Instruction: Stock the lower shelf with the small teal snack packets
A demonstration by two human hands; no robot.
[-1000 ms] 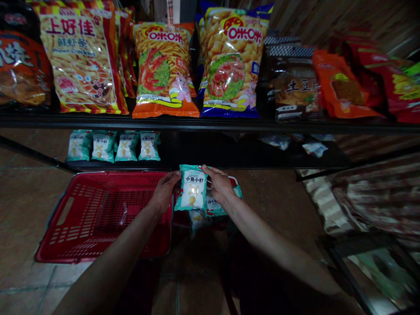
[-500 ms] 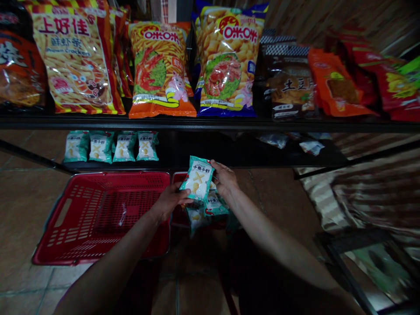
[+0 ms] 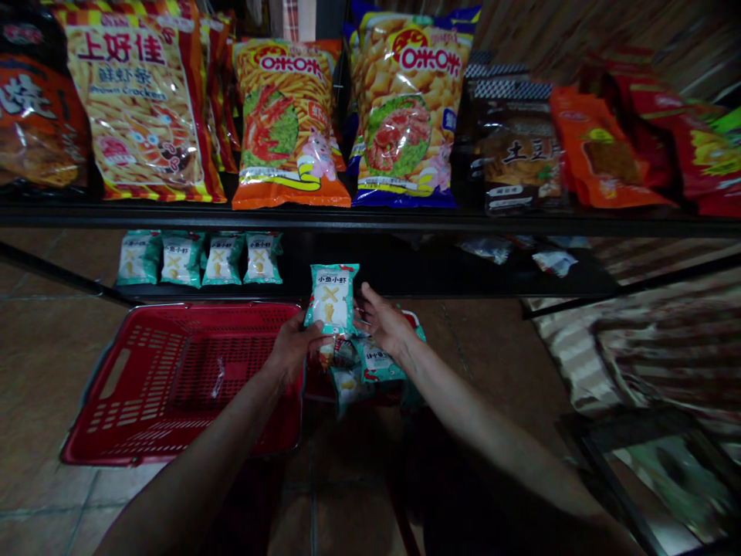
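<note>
My left hand (image 3: pixel 295 344) grips the lower left corner of a teal and white snack bag (image 3: pixel 331 300), which is upright in front of the lower shelf's edge. Just to the right of that bag is my right hand (image 3: pixel 385 320), its fingers spread and apart from one another. Beneath my hands, more teal bags (image 3: pixel 379 359) lie in a second red basket (image 3: pixel 411 316), mostly hidden. Several matching bags (image 3: pixel 221 259) stand in a row at the left of the lower shelf (image 3: pixel 376 266).
A red basket (image 3: pixel 116 417) sits on the floor at the left. The upper shelf (image 3: pixel 289 220) holds large snack bags above my hands. Small packets (image 3: pixel 554 261) lie at the lower shelf's right. A dark frame (image 3: pixel 602 494) is at lower right.
The held bag has moved left and slightly up, and stands straighter. My right hand has let go of its right edge and opened beside it.
</note>
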